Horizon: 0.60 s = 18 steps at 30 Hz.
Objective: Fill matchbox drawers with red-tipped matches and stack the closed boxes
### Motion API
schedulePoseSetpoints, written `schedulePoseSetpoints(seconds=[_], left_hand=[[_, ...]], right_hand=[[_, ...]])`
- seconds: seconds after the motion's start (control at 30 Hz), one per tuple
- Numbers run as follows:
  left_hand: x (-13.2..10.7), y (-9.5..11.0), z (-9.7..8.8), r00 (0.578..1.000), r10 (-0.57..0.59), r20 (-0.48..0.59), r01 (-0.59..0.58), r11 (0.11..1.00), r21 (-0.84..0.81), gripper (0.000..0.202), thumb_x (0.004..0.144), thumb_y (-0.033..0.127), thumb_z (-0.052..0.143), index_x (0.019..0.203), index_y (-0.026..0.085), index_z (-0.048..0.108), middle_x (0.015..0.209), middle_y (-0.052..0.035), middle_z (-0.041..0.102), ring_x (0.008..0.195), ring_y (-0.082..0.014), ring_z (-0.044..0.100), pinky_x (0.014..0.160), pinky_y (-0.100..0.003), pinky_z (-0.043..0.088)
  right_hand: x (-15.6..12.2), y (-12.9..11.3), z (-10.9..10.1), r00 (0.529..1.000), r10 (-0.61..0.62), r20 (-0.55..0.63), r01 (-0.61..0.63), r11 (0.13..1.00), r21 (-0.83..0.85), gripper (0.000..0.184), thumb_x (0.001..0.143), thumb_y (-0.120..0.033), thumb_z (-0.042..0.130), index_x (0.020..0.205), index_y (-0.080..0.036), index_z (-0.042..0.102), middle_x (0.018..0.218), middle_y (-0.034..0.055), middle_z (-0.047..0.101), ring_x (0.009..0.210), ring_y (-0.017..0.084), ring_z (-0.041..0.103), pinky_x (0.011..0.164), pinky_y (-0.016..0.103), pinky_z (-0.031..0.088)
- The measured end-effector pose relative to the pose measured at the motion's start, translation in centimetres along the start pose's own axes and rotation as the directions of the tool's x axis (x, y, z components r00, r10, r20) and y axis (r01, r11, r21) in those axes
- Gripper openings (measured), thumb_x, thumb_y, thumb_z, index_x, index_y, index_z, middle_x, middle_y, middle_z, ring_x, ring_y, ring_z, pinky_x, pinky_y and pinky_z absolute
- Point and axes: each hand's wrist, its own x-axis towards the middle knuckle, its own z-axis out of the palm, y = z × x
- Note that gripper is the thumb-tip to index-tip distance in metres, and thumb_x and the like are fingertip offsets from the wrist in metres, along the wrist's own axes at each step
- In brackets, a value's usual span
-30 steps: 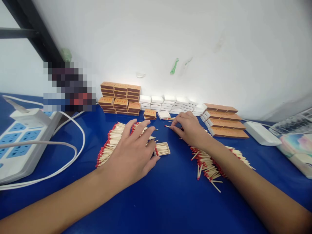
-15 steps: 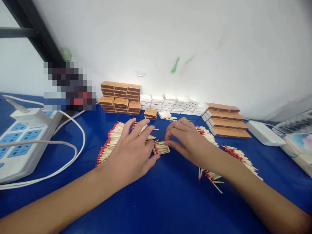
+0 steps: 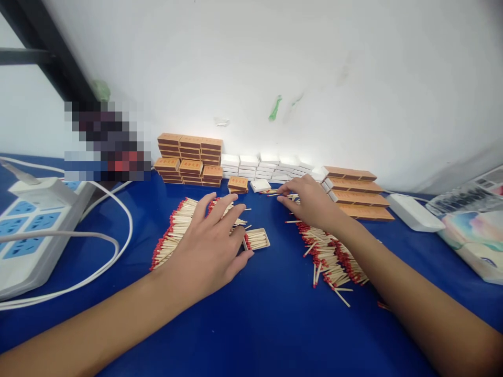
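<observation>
A small white matchbox tray (image 3: 258, 239) filled with red-tipped matches lies on the blue table. My left hand (image 3: 216, 238) rests at its left end, thumb and index finger against the tray and the other fingers spread over a pile of matches (image 3: 175, 230). Farther back, my right hand (image 3: 308, 201) hovers low over some loose matches (image 3: 271, 193); its fingers are curved, with a gap between thumb and index finger. Under and in front of the right forearm spreads another heap of matches (image 3: 328, 262).
Brown matchboxes (image 3: 190, 149) are stacked at the back left, with more brown boxes (image 3: 353, 186) at the right. White trays (image 3: 259, 166) stand stacked between them. A white power strip (image 3: 35, 246) with cables lies left; a white adapter (image 3: 414, 212) lies right.
My right hand has moved from the filled tray back to the loose matches behind it. The left hand has stayed at the tray. The view has shifted slightly.
</observation>
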Motion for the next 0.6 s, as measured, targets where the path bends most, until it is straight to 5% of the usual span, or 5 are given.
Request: schedulePoseSetpoints(seconds=[0.6], left_hand=[[0.0, 0.0, 0.0, 1.0, 0.007, -0.011, -0.007, 1.0, -0.006, 0.025, 0.099, 0.041, 0.075, 0.099, 0.017, 0.083, 0.143, -0.0181, 0.075, 0.146, -0.0432, 0.06, 0.123, -0.07, 0.044]], right_hand=[[0.8, 0.3, 1.6, 0.997, -0.057, -0.059, 0.053, 0.996, -0.067, 0.016, 0.1, -0.032, 0.065, 0.11, -0.024, 0.075, 0.11, 0.0142, 0.077, 0.11, 0.037, 0.06, 0.097, 0.053, 0.047]])
